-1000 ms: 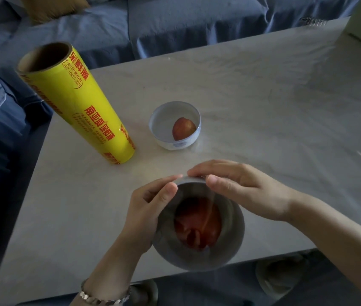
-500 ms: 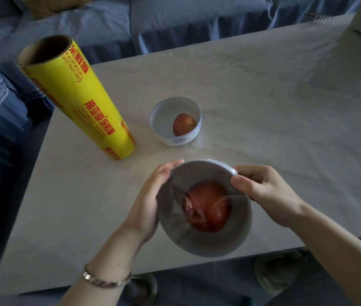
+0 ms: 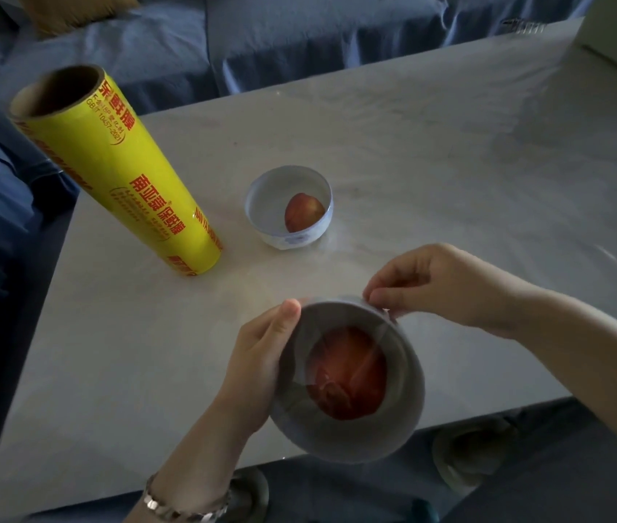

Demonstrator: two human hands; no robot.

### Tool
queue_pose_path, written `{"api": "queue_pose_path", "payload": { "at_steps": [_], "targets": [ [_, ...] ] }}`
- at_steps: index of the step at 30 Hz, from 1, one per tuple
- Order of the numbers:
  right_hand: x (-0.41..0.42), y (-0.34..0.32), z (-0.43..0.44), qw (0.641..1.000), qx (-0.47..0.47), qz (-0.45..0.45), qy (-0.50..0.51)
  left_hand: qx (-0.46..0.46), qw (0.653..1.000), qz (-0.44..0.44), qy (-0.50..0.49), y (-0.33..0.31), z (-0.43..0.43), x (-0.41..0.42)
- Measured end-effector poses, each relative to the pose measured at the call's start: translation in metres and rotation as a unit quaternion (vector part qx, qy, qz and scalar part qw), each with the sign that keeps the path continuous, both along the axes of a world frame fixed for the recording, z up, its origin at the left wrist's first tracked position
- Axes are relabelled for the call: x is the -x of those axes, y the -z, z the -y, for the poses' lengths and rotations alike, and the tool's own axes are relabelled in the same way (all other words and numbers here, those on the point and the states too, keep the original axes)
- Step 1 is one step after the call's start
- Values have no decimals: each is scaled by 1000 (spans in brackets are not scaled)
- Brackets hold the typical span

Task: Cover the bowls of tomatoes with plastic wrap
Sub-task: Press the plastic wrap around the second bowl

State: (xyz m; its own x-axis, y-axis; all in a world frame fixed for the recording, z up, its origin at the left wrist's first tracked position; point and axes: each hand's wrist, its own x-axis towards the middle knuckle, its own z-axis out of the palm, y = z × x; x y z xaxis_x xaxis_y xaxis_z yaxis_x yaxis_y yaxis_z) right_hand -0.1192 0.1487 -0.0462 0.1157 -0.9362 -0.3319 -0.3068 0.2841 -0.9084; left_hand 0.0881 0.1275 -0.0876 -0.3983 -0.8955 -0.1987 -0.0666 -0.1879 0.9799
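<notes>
My left grip (image 3: 257,356) holds the near bowl (image 3: 337,443) by its left side, fingers curled round the wall and thumb up on the rim. The bowl is tipped so I can look right into it. A big tomato (image 3: 348,375) sits inside, right beside my left grip. See-through plastic wrap (image 3: 322,334) lies over the top of the bowl, a bit wrinkled. My right grip (image 3: 439,285) pinches the plastic wrap with finger and thumb at the far edge of the rim, just across from my left thumb. There is a bracelet (image 3: 182,507) on my left wrist.

A little past both grips stands the far bowl (image 3: 288,235), white, open on top, with a small tomato (image 3: 303,212) in it. Left of that bowl, and up to the left of my left grip, the yellow roll (image 3: 122,175) stands on its end on the table (image 3: 412,164). It has red writing. Far behind the table is a blue sofa (image 3: 299,39)
</notes>
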Motion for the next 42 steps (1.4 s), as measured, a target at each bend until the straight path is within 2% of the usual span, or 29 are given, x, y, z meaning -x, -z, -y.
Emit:
{"api": "queue_pose_path", "payload": {
  "at_steps": [3, 8, 14, 21, 24, 26, 30, 34, 36, 42],
  "targets": [
    [3, -5, 8, 994, -67, -20, -86, 5, 1000, -1, 31, 3, 2, -5],
    [3, -4, 14, 979, -88, -51, -178, -37, 997, -26, 55, -2, 3, -7],
    [6, -1, 7, 983, -113, 64, -130, -33, 997, -12, 67, -6, 4, -10],
    [-1, 4, 10, 974, -212, 43, -68, -57, 996, -14, 62, -2, 3, -8],
    [-3, 2, 13, 966, -240, -5, -96, -57, 995, 3, 85, -2, 4, -7],
    [-4, 0, 14, 964, -244, 11, -110, -55, 994, -3, 99, -3, 4, -7],
    [-3, 6, 13, 967, -214, 117, -79, -50, 994, -14, 92, -5, 5, -6],
    [-15, 16, 6, 963, -166, 212, 27, -43, 996, -12, 78, -4, 6, -7],
    [-21, 19, 4, 966, -131, 207, 85, -26, 997, -1, 74, -3, 6, -7],
    [-41, 25, 3, 976, -12, 93, 196, 41, 997, -5, 64, -3, 0, -10]
  ]
}}
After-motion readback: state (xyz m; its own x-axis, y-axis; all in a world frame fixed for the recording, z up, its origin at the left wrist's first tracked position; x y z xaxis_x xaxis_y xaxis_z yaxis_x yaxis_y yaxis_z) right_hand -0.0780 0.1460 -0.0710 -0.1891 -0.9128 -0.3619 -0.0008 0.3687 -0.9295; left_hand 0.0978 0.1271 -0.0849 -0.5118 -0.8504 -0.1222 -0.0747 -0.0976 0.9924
